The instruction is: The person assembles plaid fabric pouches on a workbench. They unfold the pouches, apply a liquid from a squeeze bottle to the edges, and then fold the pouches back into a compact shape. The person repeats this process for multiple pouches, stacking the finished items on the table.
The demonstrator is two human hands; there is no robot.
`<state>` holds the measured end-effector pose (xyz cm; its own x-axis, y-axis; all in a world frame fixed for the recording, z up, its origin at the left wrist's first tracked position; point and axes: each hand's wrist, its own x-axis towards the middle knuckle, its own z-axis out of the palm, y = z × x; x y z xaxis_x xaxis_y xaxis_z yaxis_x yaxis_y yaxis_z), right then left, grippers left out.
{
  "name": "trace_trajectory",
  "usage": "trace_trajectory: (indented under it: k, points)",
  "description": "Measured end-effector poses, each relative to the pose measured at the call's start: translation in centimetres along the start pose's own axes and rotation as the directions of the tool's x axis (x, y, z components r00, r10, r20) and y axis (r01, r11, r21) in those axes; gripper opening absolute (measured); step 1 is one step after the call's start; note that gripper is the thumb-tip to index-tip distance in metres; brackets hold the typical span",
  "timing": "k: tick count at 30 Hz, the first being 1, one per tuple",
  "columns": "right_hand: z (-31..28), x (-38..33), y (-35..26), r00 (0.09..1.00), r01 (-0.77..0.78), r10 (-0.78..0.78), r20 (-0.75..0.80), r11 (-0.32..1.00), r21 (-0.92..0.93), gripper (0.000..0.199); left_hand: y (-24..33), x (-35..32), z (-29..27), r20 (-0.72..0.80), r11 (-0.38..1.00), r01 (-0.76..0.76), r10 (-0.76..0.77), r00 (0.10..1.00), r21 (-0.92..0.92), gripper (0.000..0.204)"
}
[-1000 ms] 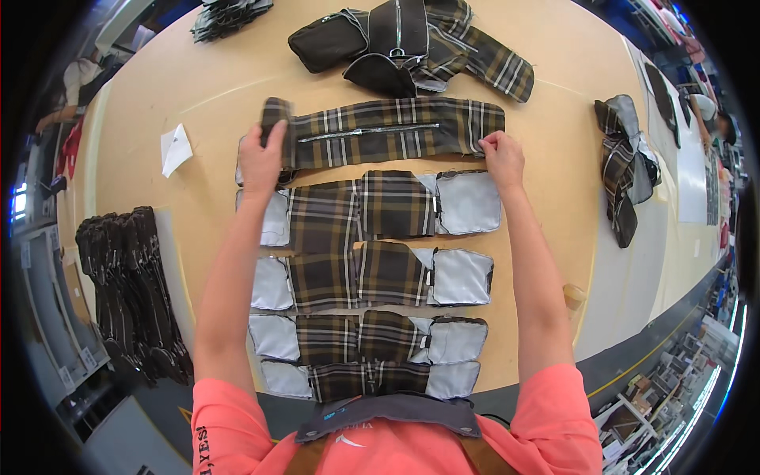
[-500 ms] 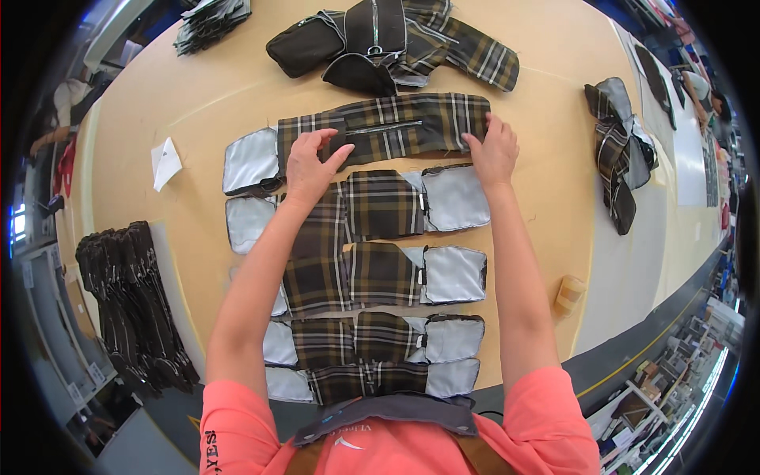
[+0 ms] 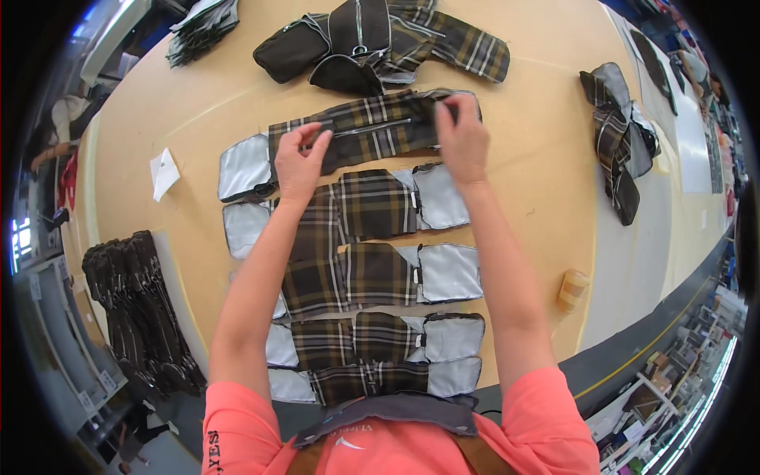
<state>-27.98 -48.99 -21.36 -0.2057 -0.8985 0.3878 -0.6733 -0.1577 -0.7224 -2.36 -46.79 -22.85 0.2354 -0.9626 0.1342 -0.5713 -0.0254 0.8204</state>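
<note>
A brown plaid fabric panel with a zipper [image 3: 380, 127] lies across the table, a silver-grey lining piece [image 3: 245, 168] at its left end. My right hand [image 3: 463, 146], slightly blurred, pinches the panel's right end, which is folded up and over to the left; pale lining shows behind it. My left hand [image 3: 301, 165] rests at the panel near the zipper's left end, thumb and fingers apart, holding nothing. Below, several similar plaid pieces [image 3: 378, 206] with silver-grey lining ends [image 3: 448, 273] lie in rows toward me, partly hidden by my forearms.
Beyond the panel lies a pile of black and plaid bag parts [image 3: 356, 47]. Dark strips [image 3: 138, 309] are stacked at left, folded cloth [image 3: 202, 32] at far left. A plaid bundle [image 3: 621, 146], a tape roll [image 3: 571, 290] and a white paper scrap [image 3: 165, 174] also lie on the table [image 3: 530, 174].
My right hand has moved left and lifted the panel's right end, folding it over. My left hand has shifted slightly, its thumb nearer its fingers. The whole view has shifted a little.
</note>
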Motion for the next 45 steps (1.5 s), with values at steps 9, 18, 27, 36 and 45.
trace_trajectory:
  k: [9,18,27,36,45]
  points:
    - [0.6,-4.6,-3.7,0.834,0.158,-0.289,0.47,0.941,0.298,0.033,7.4,0.6,4.1,0.012,0.915,-0.399,0.4,0.916,-0.05,0.015]
    - [-25.9,-13.6,7.1,0.972,-0.199,0.235,-0.029,0.74,-0.642,0.056,6.5,-0.8,9.6,0.54,0.553,-0.785,0.586,0.604,0.279,0.04]
    - [-32.2,-20.5,12.1,0.472,-0.881,0.877,0.09,0.473,0.013,0.066,1.9,-0.8,6.9,0.583,0.593,-0.751,0.513,0.63,0.29,0.052]
    - [-22.4,-8.0,5.2,0.77,-0.432,0.533,0.352,0.029,0.901,0.055,0.3,-1.1,6.9,0.526,0.702,-0.679,0.502,0.687,0.216,0.05]
    - [-10.9,0.2,3.1,0.854,-0.488,0.359,0.376,0.302,0.819,0.044,0.5,-1.1,6.6,0.501,0.713,-0.677,0.525,0.688,0.182,0.053]
